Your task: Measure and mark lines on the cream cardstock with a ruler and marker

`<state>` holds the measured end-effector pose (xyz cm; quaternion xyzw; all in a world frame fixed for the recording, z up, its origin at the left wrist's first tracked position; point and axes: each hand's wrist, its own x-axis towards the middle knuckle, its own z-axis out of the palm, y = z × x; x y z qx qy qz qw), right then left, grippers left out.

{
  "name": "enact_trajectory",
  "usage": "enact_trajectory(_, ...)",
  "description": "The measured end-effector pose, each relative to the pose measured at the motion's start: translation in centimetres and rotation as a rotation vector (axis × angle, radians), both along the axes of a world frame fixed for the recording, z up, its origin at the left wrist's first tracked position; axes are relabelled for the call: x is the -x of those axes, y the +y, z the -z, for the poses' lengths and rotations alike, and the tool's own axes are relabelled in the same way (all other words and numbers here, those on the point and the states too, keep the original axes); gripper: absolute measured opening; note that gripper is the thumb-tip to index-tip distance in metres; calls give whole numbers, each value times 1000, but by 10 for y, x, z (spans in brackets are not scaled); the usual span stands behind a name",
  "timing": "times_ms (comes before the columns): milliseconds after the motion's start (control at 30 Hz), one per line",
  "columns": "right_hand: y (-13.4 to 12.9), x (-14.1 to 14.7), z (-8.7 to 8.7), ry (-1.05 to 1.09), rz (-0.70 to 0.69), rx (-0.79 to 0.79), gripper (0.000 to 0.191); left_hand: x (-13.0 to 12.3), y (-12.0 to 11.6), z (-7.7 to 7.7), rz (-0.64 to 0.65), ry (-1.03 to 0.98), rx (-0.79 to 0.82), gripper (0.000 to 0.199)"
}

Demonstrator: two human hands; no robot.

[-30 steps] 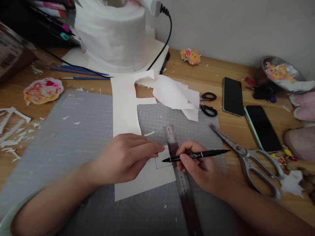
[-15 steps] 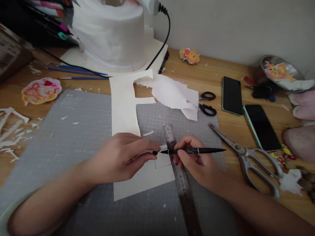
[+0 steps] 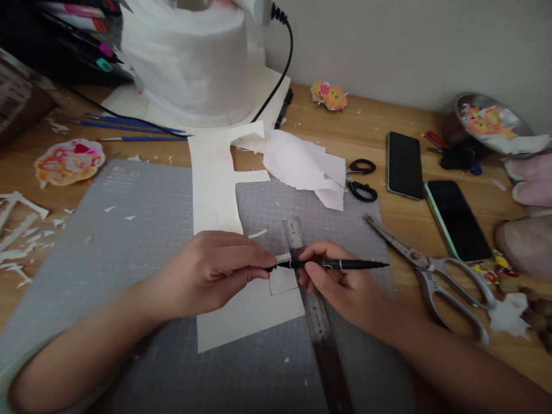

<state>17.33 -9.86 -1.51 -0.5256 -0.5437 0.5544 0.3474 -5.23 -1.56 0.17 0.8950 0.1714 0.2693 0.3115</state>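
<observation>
My right hand (image 3: 330, 267) grips a slim black marker pen (image 3: 345, 264), held level and pointing left. Between thumb and fingertips, my left hand (image 3: 235, 270) pinches a small black pen cap (image 3: 271, 268) at the marker's left tip; whether the tip is inside the cap I cannot tell. Beneath both hands lies a cut sheet of white paper (image 3: 245, 322) with a rectangle drawn in thin black lines. A steel ruler (image 3: 319, 322) lies at its right edge, partly under my right hand. All of this is over a grey cutting mat (image 3: 142, 241).
Large metal scissors (image 3: 425, 264) lie to the right, near two phones (image 3: 457, 221). Black-handled scissors (image 3: 362, 178) sit under white paper scraps (image 3: 302, 161). A big white roll (image 3: 190, 69) stands behind, with blue brushes (image 3: 133, 126). Paper offcuts (image 3: 21, 230) litter the left side.
My two hands have drawn slightly closer together, bringing the marker's left tip against the cap. The whole view has shifted a little; the paper and ruler otherwise look the same.
</observation>
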Motion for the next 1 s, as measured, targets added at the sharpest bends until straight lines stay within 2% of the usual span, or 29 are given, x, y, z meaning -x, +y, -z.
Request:
enact_trajectory(233, -2, -1, 4, -3, 4, -10, 15, 2, -2, 1, -62, 47, -69, 4)
enact_trajectory(500, -2, -2, 8, -5, 1, -16, 17, 2, -2, 0, -28, 34, -135, 12)
enact_trajectory(633, -1, 0, 6, 21, 11, -8, 15, 1, -5, -1, 1, 64, -246, 16)
enact_trajectory(767, -1, 1, 4, 42, 20, -9, 13, 2, -10, 1, -24, 63, -400, 14)
enact_trajectory(1000, -1, 0, 6, 45, 21, -28, 13, 1, -10, 1, -13, 57, -477, 7)
